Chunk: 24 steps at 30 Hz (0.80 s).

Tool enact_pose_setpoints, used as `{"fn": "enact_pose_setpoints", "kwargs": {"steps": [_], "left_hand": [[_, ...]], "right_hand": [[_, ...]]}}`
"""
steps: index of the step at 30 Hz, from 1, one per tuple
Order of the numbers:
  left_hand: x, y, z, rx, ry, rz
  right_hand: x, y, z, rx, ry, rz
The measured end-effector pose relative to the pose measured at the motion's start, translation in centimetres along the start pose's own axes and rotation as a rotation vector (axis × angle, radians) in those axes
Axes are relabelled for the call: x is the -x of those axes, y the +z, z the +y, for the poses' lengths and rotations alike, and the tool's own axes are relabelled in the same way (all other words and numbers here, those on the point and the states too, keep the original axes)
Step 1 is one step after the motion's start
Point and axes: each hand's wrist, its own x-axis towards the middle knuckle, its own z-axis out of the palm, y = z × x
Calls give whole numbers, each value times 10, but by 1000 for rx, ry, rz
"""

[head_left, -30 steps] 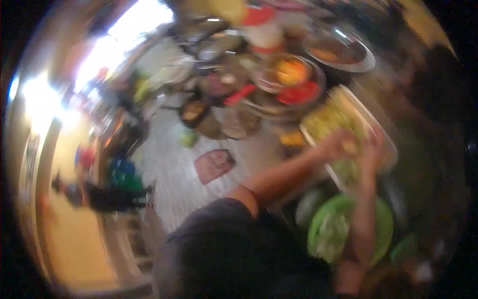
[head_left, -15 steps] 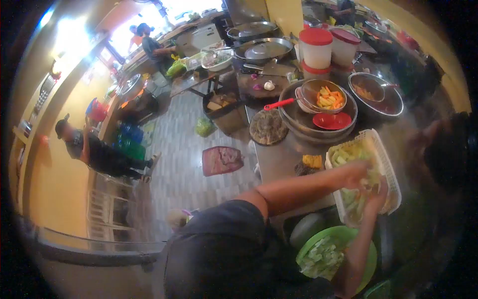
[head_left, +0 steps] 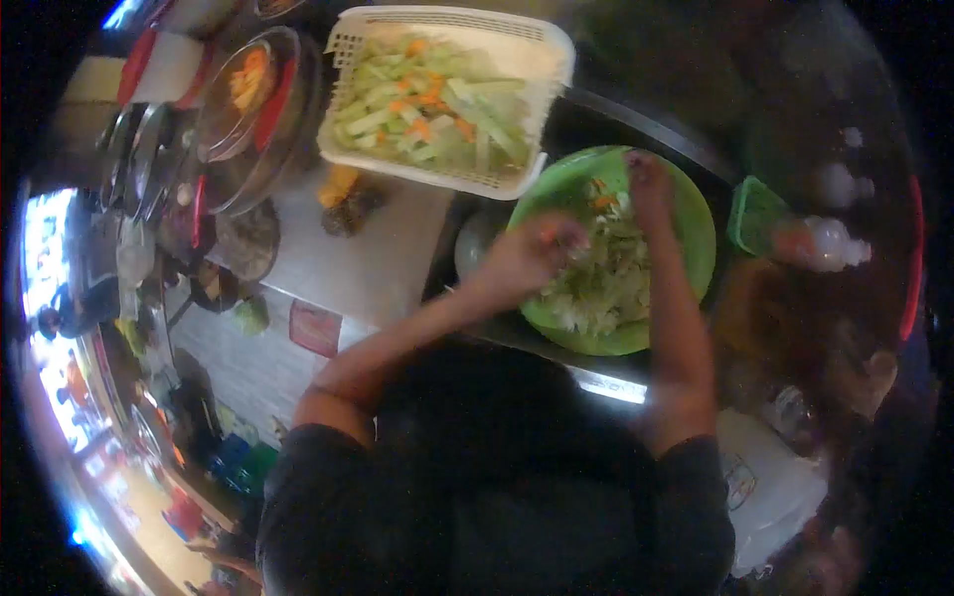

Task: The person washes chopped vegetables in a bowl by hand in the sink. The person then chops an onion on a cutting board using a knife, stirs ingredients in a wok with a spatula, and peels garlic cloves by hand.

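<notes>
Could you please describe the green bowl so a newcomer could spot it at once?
Find the white basket at the top. Just below and right of it, the green bowl sits under the left hand and right hand. It is large and round, unlike the small green container on its right.

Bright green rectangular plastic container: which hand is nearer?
Right. The right hand is left of the container, over the round green plastic bowl; the left hand is farther left, by the bowl's left side.

The bowl [head_left: 598, 167] is bright green, the shreds [head_left: 608, 283] whitish green; the basket [head_left: 487, 55] is white and latticed, its sticks [head_left: 378, 120] pale green, its chunks [head_left: 421, 130] orange; sleeves [head_left: 318, 482] black, bench [head_left: 368, 258] grey.
</notes>
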Motion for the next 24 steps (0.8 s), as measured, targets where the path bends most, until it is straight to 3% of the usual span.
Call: {"fn": "enact_pose_setpoints", "kwargs": {"steps": [1, 2, 4, 5, 7, 9, 12, 13, 15, 18, 21, 24], "left_hand": [[-5, 51, -53, -126, 165, 60], [-9, 80, -76, -240, 156, 28], [-25, 106, -113, -362, 146, -11], [-42, 106, -133, -290, -20, -127], [-79, 122, -204, -92, -184, -132], [-114, 116, -231, 36, -187, -24], [-146, 106, -215, -366, -241, -16], [-148, 116, -219, -337, -170, 28], [-140, 130, -220, -299, -106, 63], [-88, 109, -108, -322, -125, -32], [-61, 119, -80, -820, -133, 25], [-55, 138, -102, -409, 69, -249]], "right_hand": [[11, -1, -3, 5, 14, 1], [25, -1, -12, 23, 16, -215], [34, 10, -4, 31, 22, -430], [43, 26, 11, 196, 60, -491], [55, 29, 22, 361, 108, -557], [57, 18, 13, 315, 86, -556], [72, -28, -9, 194, -65, -451], [75, -35, -9, 156, -114, -415], [86, -35, 12, 435, 123, -773], [119, -44, 27, 327, 113, -811], [129, -66, -17, 155, 180, -780], [147, -77, -26, -70, 302, -611]]}}
